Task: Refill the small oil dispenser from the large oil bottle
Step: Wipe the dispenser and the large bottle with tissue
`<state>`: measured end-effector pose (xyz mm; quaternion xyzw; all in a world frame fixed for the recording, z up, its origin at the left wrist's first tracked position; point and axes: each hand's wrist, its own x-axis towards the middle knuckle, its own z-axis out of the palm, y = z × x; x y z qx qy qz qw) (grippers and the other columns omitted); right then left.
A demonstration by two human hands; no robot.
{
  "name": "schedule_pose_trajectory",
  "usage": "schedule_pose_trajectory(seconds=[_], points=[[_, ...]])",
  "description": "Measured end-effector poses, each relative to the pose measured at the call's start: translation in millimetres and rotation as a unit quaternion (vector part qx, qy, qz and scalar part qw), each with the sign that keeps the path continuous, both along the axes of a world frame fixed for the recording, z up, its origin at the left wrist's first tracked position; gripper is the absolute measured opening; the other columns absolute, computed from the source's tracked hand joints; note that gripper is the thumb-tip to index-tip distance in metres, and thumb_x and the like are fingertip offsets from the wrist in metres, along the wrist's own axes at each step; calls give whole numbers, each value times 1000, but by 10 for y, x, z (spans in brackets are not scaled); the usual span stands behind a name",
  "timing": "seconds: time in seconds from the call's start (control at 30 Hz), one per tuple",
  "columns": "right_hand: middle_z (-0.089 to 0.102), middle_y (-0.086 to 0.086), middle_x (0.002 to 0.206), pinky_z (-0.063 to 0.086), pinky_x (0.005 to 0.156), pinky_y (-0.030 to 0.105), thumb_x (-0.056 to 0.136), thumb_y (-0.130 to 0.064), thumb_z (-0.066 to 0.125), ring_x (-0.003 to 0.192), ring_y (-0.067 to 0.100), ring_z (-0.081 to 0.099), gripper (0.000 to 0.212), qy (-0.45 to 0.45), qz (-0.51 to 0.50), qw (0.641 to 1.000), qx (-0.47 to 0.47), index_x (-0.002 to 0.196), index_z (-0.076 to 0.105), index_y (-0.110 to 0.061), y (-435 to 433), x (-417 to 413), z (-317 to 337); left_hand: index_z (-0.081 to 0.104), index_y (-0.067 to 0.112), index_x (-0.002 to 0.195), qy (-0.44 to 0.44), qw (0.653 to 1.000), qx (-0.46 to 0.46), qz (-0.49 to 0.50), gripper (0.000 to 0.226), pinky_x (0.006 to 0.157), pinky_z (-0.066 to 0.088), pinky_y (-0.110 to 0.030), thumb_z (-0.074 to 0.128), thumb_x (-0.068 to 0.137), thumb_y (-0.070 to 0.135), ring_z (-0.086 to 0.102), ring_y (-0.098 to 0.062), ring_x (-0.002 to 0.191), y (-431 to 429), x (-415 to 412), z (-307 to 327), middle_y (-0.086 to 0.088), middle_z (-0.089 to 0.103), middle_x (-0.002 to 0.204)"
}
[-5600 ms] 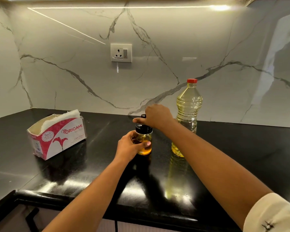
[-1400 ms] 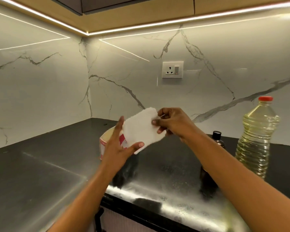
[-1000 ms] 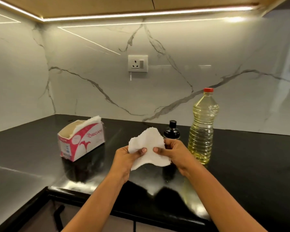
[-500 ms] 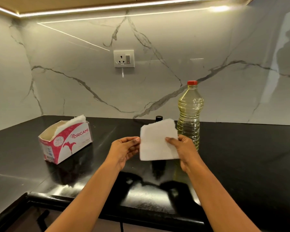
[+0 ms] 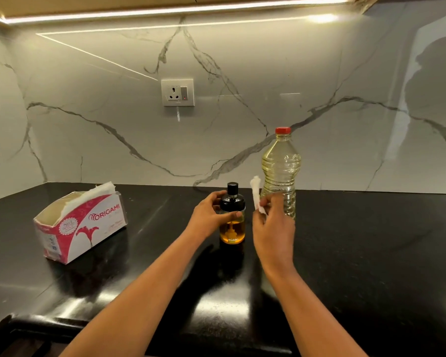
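**Prep step: dispenser steadied, caps on**

My left grip (image 5: 208, 215) curls round the small oil dispenser (image 5: 232, 229), mid-surface (image 5: 371, 243), which is partly full of amber oil. My right grip (image 5: 273, 228) pinches a folded tissue (image 5: 256, 193). The large oil bottle (image 5: 281, 171) stands at 2 o'clock, red-capped and near full. Next, I judge: unscrew both tops, then pour.

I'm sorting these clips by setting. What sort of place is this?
Most likely a home kitchen: a glossy black countertop runs along a marble-look backsplash with a wall socket, and a large oil bottle stands beside a small oil dispenser.
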<state>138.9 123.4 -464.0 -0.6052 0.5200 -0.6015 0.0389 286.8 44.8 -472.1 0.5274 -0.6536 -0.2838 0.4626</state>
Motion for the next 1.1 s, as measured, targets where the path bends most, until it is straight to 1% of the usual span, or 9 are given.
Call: schedule_pose_trajectory(seconds=[0.13,0.27,0.37,0.5,0.6,0.7,0.8,0.97,1.1], points=[[67,3,93,55,67,33,96,-16,47,76,16,65,33,47,51,996,60,129,48,-20,-136,65,-72,56,21,124,-24,999,-22,-4,68,76,44,-11,86,64,35,61,-6,101,5,31,4,6,64,115],[62,6,125,50,88,35,97,-12,40,98,18,62,42,62,120,982,134,138,46,-21,-215,138,-59,57,23,122,-45,998,-45,-1,63,77,46,-12,84,68,37,62,-4,100,72,130,-9,8,66,111],[54,2,136,44,101,29,97,-9,39,118,17,55,43,62,147,975,152,137,47,-17,-207,171,-1,56,24,124,-48,998,-48,-6,64,82,48,-17,83,68,39,61,-4,103,105,204,-30,8,65,112],[60,5,128,46,78,20,95,-9,38,92,10,61,42,53,176,966,181,134,52,-19,-300,172,109,57,27,121,-34,998,-47,-11,62,91,49,-27,83,66,40,60,-8,107,132,310,-67,8,66,111],[61,4,128,48,86,22,95,-10,38,105,13,61,42,41,194,958,206,133,53,-21,-343,170,147,59,31,118,-14,999,-42,-21,70,96,49,-32,83,56,53,62,-7,107,158,362,-80,9,68,110],[64,6,123,43,63,11,97,-12,37,76,3,59,44,43,194,959,204,138,47,-23,-217,189,76,60,32,117,-2,999,-42,-32,75,98,49,-34,81,50,60,63,-7,106,172,368,-96,9,69,108],[56,-3,132,41,80,16,98,-19,39,101,8,57,42,35,201,960,192,140,44,-23,-116,215,49,60,30,117,11,998,-39,-39,70,99,49,-38,82,54,52,64,-8,105,188,355,-89,8,69,108],[58,-5,127,39,98,32,90,-56,33,119,13,50,51,-103,264,917,280,128,56,-31,-315,278,149,61,28,119,11,998,-41,-42,77,103,46,-39,82,51,58,62,-7,109,202,372,-97,9,70,110],[50,-12,129,33,91,20,100,-46,29,117,5,43,45,-115,281,917,259,137,48,-28,-203,238,108,61,28,122,17,998,-37,-44,76,104,44,-42,83,55,55,61,-7,110,201,389,-108,9,69,111]])
